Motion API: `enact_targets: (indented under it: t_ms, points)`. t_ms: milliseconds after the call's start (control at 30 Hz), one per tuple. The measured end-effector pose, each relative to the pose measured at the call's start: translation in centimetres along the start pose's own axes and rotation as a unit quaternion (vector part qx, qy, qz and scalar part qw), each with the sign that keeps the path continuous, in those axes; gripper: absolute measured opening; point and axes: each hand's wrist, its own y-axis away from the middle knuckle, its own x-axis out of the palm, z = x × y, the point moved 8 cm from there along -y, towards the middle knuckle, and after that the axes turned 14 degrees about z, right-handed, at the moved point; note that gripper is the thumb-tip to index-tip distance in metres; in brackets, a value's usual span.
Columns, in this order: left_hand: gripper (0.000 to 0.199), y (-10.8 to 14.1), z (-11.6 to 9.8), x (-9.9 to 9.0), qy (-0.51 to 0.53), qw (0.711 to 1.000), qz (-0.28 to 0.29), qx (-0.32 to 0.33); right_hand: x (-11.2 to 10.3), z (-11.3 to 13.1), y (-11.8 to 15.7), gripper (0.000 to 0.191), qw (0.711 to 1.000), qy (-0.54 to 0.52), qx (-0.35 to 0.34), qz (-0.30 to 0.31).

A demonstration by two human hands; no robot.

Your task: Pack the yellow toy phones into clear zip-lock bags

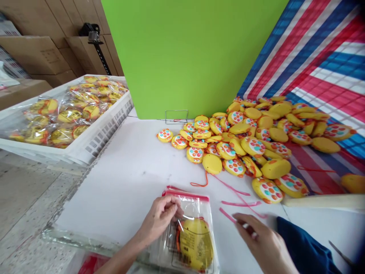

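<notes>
My left hand (164,216) is closed, thumb and fingertips pressed together at the upper left of a clear zip bag (212,253) with a red top edge. Inside that bag lies a yellow toy (196,241), flat back up, with printed text over it. The bag rests on a small stack of similar bags at the table's front edge. To its right, my right hand (264,241) pinches the end of a thin pink strip (227,215). More pink strips (241,204) lie just beyond that hand, near an orange cord loop (201,184).
Yellow toys with coloured dots (235,166) are heaped at the back right against striped cloth (273,49). A green panel (185,57) stands behind the white table (114,182). At left, a white crate (99,135) holds bagged toys. Dark blue cloth (302,243) lies by my right arm.
</notes>
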Motion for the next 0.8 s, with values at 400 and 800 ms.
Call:
enact_targets:
  t_ms: [400, 800]
  points:
    - [0.020, 0.5, -0.3, -0.8, 0.008, 1.000, -0.001, 0.009, 6.0, 3.7, -3.7, 0.023, 0.929, -0.294, -0.069, 0.216]
    - [0.014, 0.8, 1.3, -1.3, 0.035, 0.998, -0.028, -0.044, 5.3, 4.0, -2.9, 0.021, 0.947, -0.189, -0.146, 0.215]
